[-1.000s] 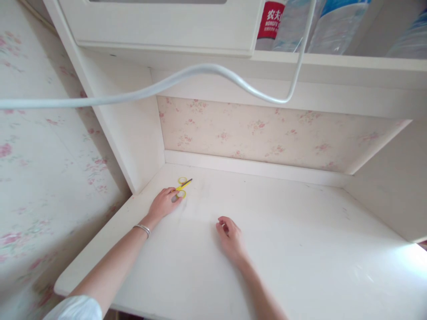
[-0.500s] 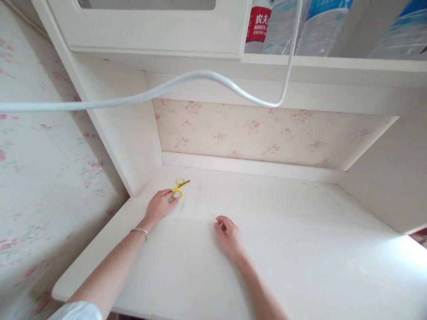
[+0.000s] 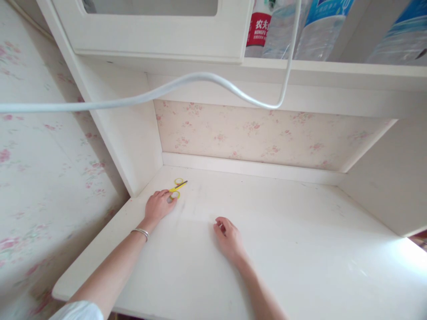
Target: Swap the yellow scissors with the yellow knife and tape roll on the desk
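On the left part of the white desk [image 3: 267, 231], my left hand [image 3: 159, 207] has its fingers closed at the near end of a slim yellow pen-like stick [image 3: 178, 186] with a dark tip. One yellow ring, like a small tape roll [image 3: 174, 195], lies by my left thumb, partly covered by it. Just beyond the stick is a second such ring [image 3: 179, 181]. My fingers hide the stick's near end. Toward the middle of the desk rests my right hand [image 3: 228, 238], loosely curled with a gap between thumb and fingers and nothing visible inside.
A white cable [image 3: 200, 76] hangs across the upper view, close to the camera. Overhead is a cabinet door [image 3: 156, 33], with plastic bottles [image 3: 322, 31] on the shelf beside it. Side panels [image 3: 120, 129] and a low back ledge [image 3: 250, 166] bound the desk.
My left hand has shifted slightly left, and the yellow stick and both rings have moved with it. My right hand has stayed in place. The view has tilted a little.
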The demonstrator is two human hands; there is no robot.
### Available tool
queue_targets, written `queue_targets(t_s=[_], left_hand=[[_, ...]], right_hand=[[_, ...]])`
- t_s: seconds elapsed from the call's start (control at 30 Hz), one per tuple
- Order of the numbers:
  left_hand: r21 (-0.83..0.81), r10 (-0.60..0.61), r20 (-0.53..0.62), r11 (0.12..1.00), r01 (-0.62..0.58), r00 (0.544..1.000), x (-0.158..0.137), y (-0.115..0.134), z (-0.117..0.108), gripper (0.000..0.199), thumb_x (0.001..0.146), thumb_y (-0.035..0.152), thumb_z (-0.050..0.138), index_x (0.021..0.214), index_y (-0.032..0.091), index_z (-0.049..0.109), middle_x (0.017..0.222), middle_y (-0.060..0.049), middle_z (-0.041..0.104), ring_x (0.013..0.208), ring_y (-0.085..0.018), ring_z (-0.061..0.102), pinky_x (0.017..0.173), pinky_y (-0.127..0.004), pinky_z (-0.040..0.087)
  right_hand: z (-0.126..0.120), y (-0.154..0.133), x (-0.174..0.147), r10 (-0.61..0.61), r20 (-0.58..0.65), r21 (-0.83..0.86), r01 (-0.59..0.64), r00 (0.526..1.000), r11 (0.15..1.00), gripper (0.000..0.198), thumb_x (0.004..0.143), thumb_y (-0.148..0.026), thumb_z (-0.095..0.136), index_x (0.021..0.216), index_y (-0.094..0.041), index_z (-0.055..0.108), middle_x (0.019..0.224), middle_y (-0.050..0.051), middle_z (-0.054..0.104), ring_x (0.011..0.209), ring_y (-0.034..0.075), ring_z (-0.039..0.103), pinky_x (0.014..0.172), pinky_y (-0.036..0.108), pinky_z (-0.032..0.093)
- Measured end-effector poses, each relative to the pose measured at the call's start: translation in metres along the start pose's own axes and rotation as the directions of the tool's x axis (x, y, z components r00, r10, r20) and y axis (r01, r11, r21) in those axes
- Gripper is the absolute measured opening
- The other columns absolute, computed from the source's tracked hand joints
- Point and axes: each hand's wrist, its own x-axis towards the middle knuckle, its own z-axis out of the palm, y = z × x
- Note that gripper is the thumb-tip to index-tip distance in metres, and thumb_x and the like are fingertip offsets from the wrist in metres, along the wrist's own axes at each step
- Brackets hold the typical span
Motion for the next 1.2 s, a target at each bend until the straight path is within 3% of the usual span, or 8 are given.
queue_targets(t_s=[0.4,1.2], left_hand=[[0.025,-0.109,0.032,0.994,0.108,0.994,0.0015,0.0016,-0.0011,0.037,0.079,0.042,0.044,0.098,0.022,0.068,0.108,-0.007,0.064,0.097,-0.026,0.055,0.082,-0.036,0.043],[0.100,-0.128,-0.008,0.987,0.128,0.992,-0.0002,0.0028,-0.0018,0.037,0.081,0.042,0.042,0.097,0.020,0.066,0.101,-0.010,0.064,0.092,-0.028,0.055,0.076,-0.038,0.043]], right_hand=[[-0.0010,-0.0015,0.0004,0.011,0.009,-0.017,-0.010,1.000,1.000,0.022,0.084,-0.032,0.043,0.099,-0.023,0.058,0.084,0.001,0.063,0.068,0.012,0.054,0.065,0.024,0.041],[-0.0014,-0.0024,0.0007,0.027,0.019,0.011,-0.027,0.999,1.000,0.029,0.085,-0.034,0.041,0.109,-0.022,0.053,0.086,0.001,0.063,0.070,0.012,0.055,0.065,0.024,0.042]])
